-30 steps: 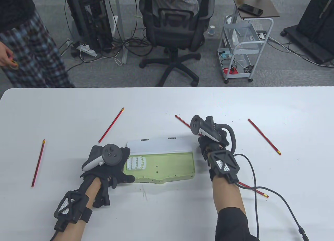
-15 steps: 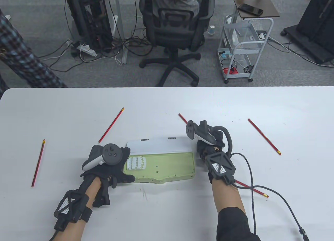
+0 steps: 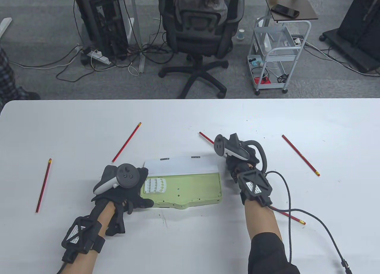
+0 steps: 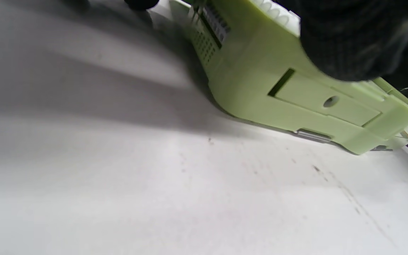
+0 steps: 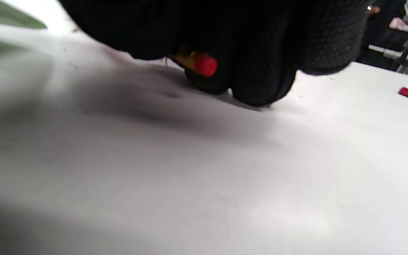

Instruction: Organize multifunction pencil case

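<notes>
White table (image 3: 190, 241), open green pencil case (image 3: 190, 192) gripped by left hand (image 3: 124, 194), right hand (image 3: 240, 164) around red pencil (image 3: 206, 137).

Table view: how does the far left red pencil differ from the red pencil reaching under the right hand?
The far-left pencil lies free and untouched; the right-hand pencil has its eraser end pinched by the right hand. The far-left pencil shows whole; the right-hand pencil is partly hidden. The far-left pencil points nearly straight away; the right-hand pencil slants. Both are red.
</notes>
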A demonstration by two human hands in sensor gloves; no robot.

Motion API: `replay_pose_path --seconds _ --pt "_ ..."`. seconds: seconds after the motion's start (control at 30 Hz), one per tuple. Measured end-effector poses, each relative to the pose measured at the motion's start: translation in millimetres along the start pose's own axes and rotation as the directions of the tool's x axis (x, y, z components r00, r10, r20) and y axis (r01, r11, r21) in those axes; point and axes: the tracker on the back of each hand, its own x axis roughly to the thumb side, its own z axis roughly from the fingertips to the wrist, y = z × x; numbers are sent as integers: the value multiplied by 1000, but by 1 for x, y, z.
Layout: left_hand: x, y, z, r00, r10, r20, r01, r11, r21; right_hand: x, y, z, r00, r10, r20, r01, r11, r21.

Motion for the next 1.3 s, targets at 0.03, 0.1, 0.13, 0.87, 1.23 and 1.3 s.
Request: replay_pose_path --seconds 0.03,0.1,0.13,0.87,1.23,1.3 --pt "0 0 0 1000 1 0 -1 1000 0 -5 -4 3 1000 -27 0 27 1000 -7" --pt "0 0 0 1000 2 0 -2 1000 -1 -15 -12 13 993 -115 8 115 993 -23" --pt "0 0 0 1000 4 1 -4 1000 -1 -20 -18 21 989 -146 5 146 989 -36" --pt "0 0 0 1000 2 -2 -2 1000 2 10 -42 122 974 -119 192 170 945 -279" --pt "0 0 -1 1000 1 -2 -1 1000 3 45 -23 117 967 38 253 27 968 -249" --pt "0 0 -1 1000 0 -3 0 1000 3 49 -21 118 964 56 259 11 968 -250"
